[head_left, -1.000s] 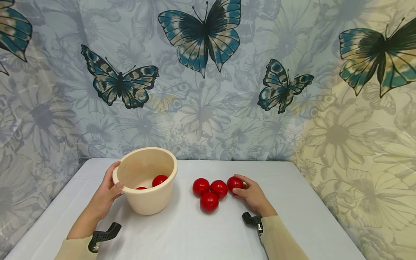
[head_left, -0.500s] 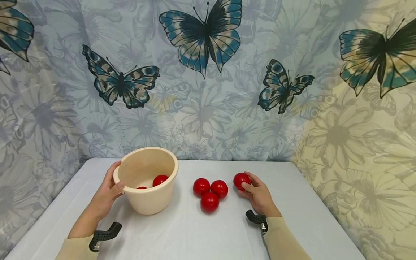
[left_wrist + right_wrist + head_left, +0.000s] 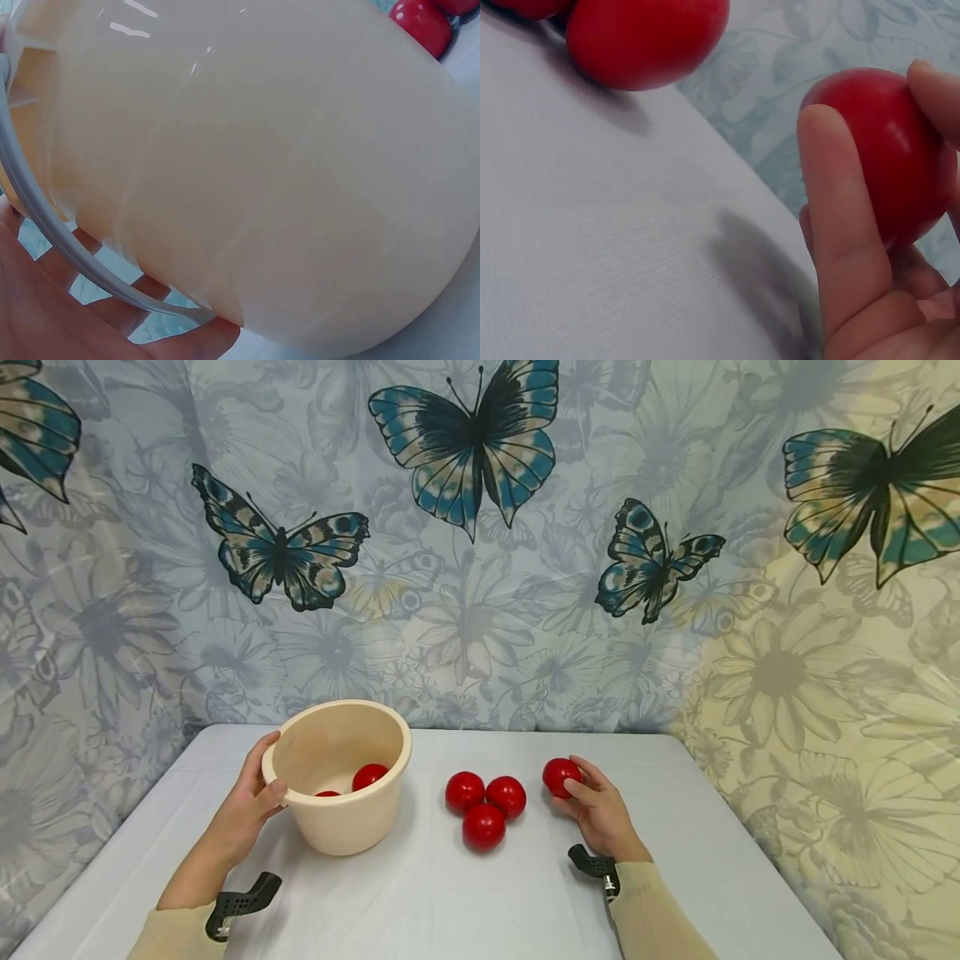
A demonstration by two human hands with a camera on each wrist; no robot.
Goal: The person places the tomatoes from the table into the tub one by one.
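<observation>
We see a bare left hand and a bare right hand, a plain beige cloth sleeve on each arm, and bent black wrist brackets with small silvery parts.

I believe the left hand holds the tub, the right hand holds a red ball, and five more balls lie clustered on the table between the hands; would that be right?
Not quite: the head view shows three balls clustered on the table, not five. The rest stands: the left hand holds the tub, and the right hand holds a red ball.
</observation>
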